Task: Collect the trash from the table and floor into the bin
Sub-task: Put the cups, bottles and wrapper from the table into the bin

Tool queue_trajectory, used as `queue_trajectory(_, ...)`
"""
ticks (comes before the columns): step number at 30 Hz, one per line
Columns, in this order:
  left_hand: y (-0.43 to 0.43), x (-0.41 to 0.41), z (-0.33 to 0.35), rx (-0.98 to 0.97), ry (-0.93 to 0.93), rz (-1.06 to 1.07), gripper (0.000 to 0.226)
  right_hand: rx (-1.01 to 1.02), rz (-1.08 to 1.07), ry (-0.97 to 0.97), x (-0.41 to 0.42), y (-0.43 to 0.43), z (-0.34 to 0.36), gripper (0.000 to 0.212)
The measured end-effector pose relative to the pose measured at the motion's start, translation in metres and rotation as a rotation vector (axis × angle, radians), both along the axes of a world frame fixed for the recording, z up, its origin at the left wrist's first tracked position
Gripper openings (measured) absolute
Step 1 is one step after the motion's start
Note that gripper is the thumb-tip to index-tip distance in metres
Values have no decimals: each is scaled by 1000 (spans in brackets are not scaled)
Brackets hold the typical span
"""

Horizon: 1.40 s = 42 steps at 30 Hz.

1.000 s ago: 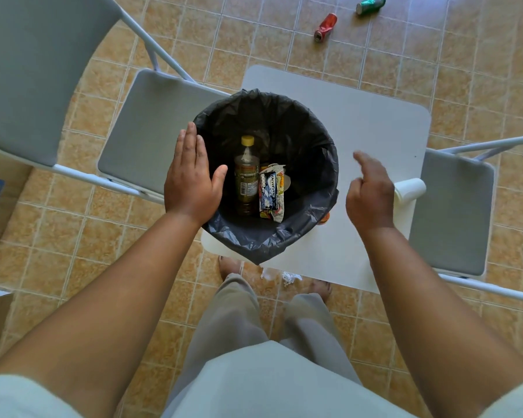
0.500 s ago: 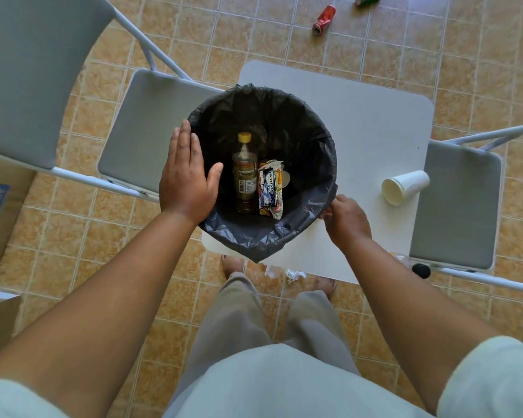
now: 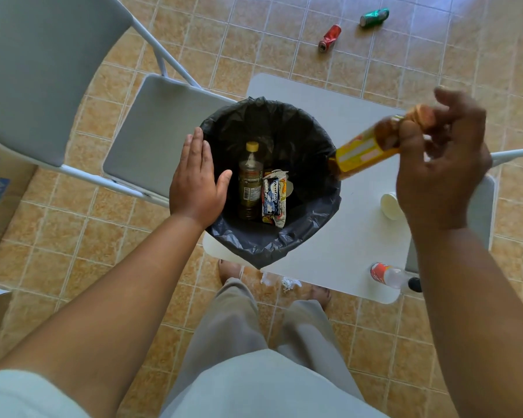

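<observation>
Mid-cleanup: left hand [image 3: 195, 185] flat and empty on the bin [image 3: 272, 248] rim; right hand [image 3: 435, 164] grips an orange bottle [image 3: 363, 152] beside the rim. A clear bottle [image 3: 390, 276] and cup [image 3: 388, 205] await below it; two cans [image 3: 329, 37] lie beyond.

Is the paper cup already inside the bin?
No, the paper cup lies on its side on the white table, outside the bin.

No text reads clearly — the carton [image 3: 274, 200] in the bin bears blurred white lettering.
</observation>
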<state>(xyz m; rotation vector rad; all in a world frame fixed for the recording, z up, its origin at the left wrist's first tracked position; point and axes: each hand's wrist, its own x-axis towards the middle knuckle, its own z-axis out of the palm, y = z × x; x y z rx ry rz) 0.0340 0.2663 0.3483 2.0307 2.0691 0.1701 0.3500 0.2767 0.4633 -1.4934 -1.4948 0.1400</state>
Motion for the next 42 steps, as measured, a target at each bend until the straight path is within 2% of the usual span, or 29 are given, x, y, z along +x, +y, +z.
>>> queue_trajectory(2, 0, 0, 0, -1, 0, 2, 71, -59, 62, 98, -28, 9, 2, 28)
queue_trajectory(4, 0, 0, 0, -6, 0, 3, 71, -149, 139, 80, -51, 14, -11, 25)
queue_trajectory(8, 0, 0, 0, -14, -2, 4, 71, -455, 292, -62, -79, 16, -58, 20)
queue_trajectory(12, 0, -1, -1, -13, -2, 2, 71, -663, 273, -283, -87, 14, -93, 20)
queue_trajectory(15, 0, -2, -1, -10, -8, -2, 71, -632, 278, -409, -85, 16, -100, 32)
queue_trajectory(19, 0, -2, -1, -3, -19, -5, 71, -424, 270, -508, -74, 15, -100, 39)
queue_trajectory(23, 0, -2, -2, -4, -17, -3, 71, -542, 271, -604, -63, 6, -106, 54)
queue_trajectory(34, 3, 4, 0, -6, -20, -40, 72, -539, 239, -579, -58, 2, -111, 56)
queue_trajectory(42, 5, 40, 0, -24, -39, -110, 73, -550, 143, -542, -25, -19, -110, 56)
